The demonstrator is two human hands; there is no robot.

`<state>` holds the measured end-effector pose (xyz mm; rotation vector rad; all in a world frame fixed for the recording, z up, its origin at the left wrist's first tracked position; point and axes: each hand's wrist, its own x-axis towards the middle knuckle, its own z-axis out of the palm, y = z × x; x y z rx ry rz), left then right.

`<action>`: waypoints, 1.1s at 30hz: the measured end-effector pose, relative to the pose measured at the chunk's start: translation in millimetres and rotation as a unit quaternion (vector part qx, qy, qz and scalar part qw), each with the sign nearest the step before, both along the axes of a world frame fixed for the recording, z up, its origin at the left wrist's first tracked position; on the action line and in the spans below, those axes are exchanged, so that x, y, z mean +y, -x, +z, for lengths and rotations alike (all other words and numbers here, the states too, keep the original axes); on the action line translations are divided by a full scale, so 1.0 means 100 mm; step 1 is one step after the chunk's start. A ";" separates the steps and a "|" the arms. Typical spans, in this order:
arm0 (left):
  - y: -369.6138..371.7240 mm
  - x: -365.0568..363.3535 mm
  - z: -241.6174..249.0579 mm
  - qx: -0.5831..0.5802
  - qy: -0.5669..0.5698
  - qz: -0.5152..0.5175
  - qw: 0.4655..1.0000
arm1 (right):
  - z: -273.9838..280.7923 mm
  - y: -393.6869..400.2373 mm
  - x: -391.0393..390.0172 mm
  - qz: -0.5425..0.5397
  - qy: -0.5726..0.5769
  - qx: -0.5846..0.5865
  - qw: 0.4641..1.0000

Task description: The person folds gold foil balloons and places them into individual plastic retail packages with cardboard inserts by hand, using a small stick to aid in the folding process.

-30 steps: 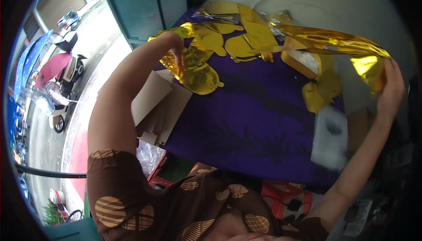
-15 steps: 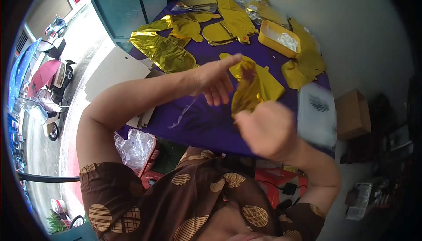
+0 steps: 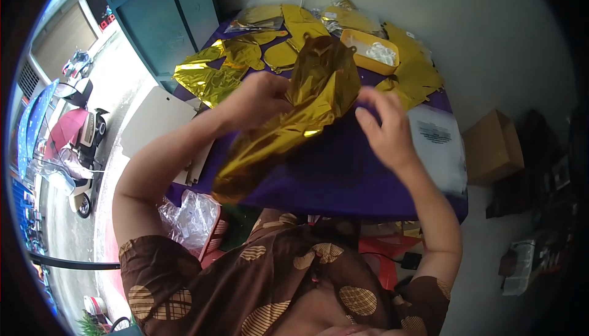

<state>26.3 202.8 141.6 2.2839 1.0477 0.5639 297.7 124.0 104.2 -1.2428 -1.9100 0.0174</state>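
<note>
A shiny gold foil sheet (image 3: 307,109) hangs spread out over the purple cloth (image 3: 337,179), between my two hands. My left hand (image 3: 261,100) is closed on its left edge, fingers curled and a little blurred. At its right edge is my right hand (image 3: 386,124), with the fingertips pressed to the foil and the thumb apart from it. The foil's lower end reaches down toward the table's front edge on the left. More gold foil pieces (image 3: 211,78) lie at the back left of the table.
A yellow tray (image 3: 356,37) with small white items stands at the back. Flat gold foil (image 3: 417,75) lies at the right, near a clear plastic packet (image 3: 435,143). Grey board (image 3: 147,121) is at the left, a cardboard box (image 3: 494,149) at the right.
The gold foil has been lifted from the table and spread out. My left hand has moved left and closed on it; my right hand has moved up to its right edge.
</note>
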 end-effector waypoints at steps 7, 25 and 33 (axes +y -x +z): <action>0.21 -0.13 0.65 0.012 0.047 0.057 0.997 | 0.00 -0.27 0.58 0.208 0.226 0.197 0.931; 0.52 -0.04 0.70 -0.163 0.128 0.054 0.977 | 0.83 -0.48 -0.06 0.129 0.336 0.350 0.865; 0.33 0.80 -1.02 0.173 -0.139 -0.099 0.970 | -0.56 -0.67 0.46 -0.047 0.391 0.191 0.899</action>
